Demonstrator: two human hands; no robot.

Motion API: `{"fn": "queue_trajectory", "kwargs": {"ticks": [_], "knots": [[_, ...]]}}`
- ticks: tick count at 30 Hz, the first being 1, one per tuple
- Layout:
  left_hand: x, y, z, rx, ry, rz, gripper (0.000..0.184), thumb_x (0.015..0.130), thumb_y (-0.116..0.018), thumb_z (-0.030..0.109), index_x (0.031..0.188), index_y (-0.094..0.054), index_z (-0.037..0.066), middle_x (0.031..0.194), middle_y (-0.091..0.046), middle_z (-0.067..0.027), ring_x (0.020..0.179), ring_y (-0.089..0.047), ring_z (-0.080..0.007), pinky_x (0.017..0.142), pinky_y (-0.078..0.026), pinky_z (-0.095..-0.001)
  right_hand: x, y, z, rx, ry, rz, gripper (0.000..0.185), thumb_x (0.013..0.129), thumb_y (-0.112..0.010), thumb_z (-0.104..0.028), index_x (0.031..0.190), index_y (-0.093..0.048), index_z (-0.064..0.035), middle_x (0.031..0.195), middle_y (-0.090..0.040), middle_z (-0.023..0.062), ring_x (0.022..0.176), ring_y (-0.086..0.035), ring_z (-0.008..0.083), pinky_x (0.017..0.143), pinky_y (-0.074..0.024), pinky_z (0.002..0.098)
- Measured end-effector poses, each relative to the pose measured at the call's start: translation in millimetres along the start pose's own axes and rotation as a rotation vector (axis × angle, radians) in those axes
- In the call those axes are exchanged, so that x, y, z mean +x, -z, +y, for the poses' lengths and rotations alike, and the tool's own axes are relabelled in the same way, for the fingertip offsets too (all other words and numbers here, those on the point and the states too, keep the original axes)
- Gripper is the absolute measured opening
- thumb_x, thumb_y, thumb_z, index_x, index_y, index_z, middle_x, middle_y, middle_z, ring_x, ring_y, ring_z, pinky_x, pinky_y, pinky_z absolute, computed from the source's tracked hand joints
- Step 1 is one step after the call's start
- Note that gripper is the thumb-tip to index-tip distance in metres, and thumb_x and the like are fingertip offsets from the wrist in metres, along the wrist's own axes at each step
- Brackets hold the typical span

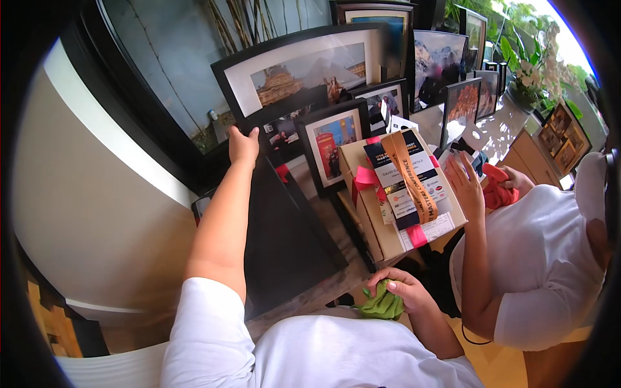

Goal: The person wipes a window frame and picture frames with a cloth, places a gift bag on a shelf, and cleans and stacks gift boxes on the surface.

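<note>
My left hand (pixel 244 145) reaches far forward, its fingers closed at the lower left corner of a large black picture frame (pixel 233 87) holding a wide photo. Just below this hand is a flat black panel (pixel 291 226); whether the hand also touches it, I cannot tell. Close to my body, my right hand (pixel 411 291) is closed around a crumpled green cloth (pixel 383 304). Above that hand is a cardboard box (pixel 375 229) with pink ribbon, a conference badge (pixel 404 174) and an orange lanyard (pixel 409 178) on top.
A co-worker in white stands at right, one hand (pixel 466 184) beside the box, the other on a red cloth (pixel 499 187). Several framed photos crowd the table, including one with a red phone box (pixel 330 145). A curved wall (pixel 110 174) borders the left; plants (pixel 530 71) stand behind.
</note>
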State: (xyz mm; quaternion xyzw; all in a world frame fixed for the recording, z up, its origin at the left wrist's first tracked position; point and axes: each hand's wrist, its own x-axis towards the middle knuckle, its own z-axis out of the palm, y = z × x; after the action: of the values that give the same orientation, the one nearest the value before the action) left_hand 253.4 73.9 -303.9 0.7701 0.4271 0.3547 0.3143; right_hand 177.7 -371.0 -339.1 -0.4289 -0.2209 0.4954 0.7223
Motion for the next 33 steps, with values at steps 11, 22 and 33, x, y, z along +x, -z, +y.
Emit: {"fn": "queue_trajectory", "kwargs": {"ticks": [11,22,33], "knots": [[2,-19,14,0.005,0.005,-0.013,0.050,0.077,-0.067,0.030,0.111,-0.042,0.002,0.110,-0.057,-0.0220,0.102,-0.056,-0.0377,0.084,-0.045,-0.0421,3,10,3,0.020,-0.019,-0.036,0.036,0.086,-0.056,-0.030,0.104,-0.058,0.0006,0.092,-0.058,0.0073,0.089,-0.054,0.0147,0.081,-0.0422,0.0264],[-1,-31,23,-0.017,0.012,-0.001,0.054,0.073,-0.071,0.029,0.112,-0.043,0.003,0.107,-0.058,-0.0224,0.100,-0.057,-0.0372,0.083,-0.045,-0.0417,9,5,-8,0.009,-0.059,-0.076,0.034,0.087,-0.055,-0.028,0.105,-0.058,-0.0001,0.092,-0.058,0.0062,0.089,-0.054,0.0141,0.081,-0.0422,0.0264],[-30,9,25,-0.095,-0.080,-0.220,0.072,0.074,-0.070,0.027,0.129,-0.033,-0.003,0.123,-0.048,-0.0254,0.114,-0.049,-0.0354,0.095,-0.041,-0.0385,19,10,-7,-0.064,-0.067,-0.115,0.039,0.083,-0.057,-0.032,0.102,-0.058,0.0027,0.089,-0.058,0.0101,0.083,-0.055,0.0163,0.074,-0.0442,0.0274]]}}
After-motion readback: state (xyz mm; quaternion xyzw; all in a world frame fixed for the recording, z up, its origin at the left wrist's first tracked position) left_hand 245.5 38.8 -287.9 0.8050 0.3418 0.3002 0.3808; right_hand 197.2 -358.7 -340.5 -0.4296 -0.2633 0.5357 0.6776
